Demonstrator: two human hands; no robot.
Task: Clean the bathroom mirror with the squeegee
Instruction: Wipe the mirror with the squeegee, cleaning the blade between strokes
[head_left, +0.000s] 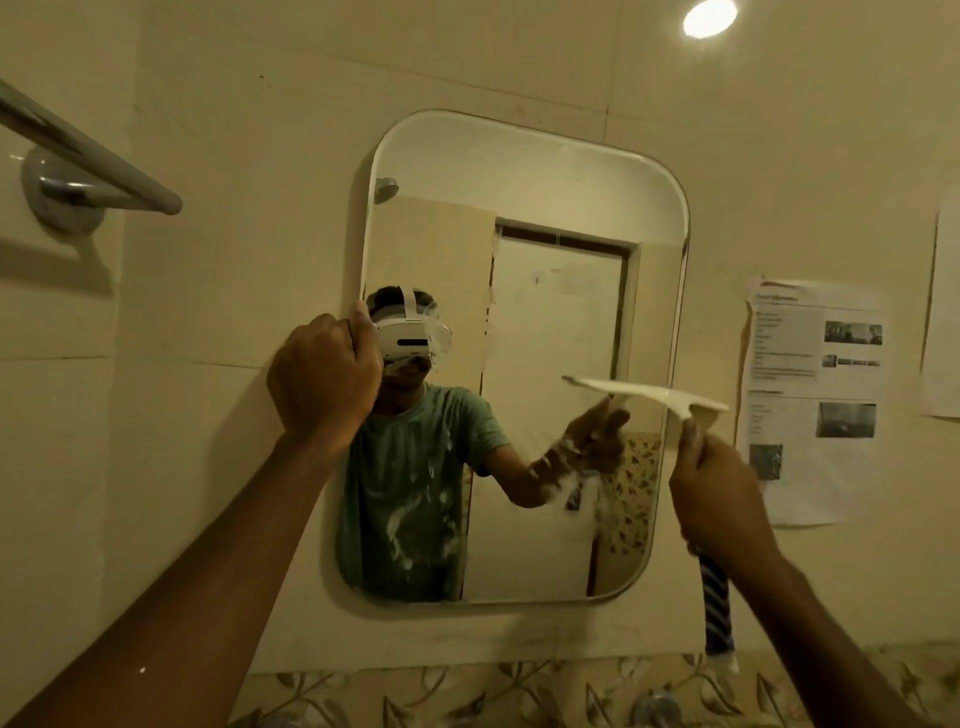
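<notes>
A rounded rectangular mirror (561, 197) hangs on the tiled wall ahead of me. My left hand (324, 376) grips the mirror's left edge at mid height, fingers curled round the rim. My right hand (719, 488) holds the squeegee (649, 395) by its handle, at the mirror's right edge. The white blade lies roughly level against the glass, and the blue striped handle end sticks out below my fist. White foam streaks show on the lower part of the glass.
A chrome towel bar (88, 156) juts out of the wall at upper left. Printed paper sheets (815, 400) are stuck to the wall right of the mirror. A floral tile border (467, 691) and a tap top (657, 709) sit below.
</notes>
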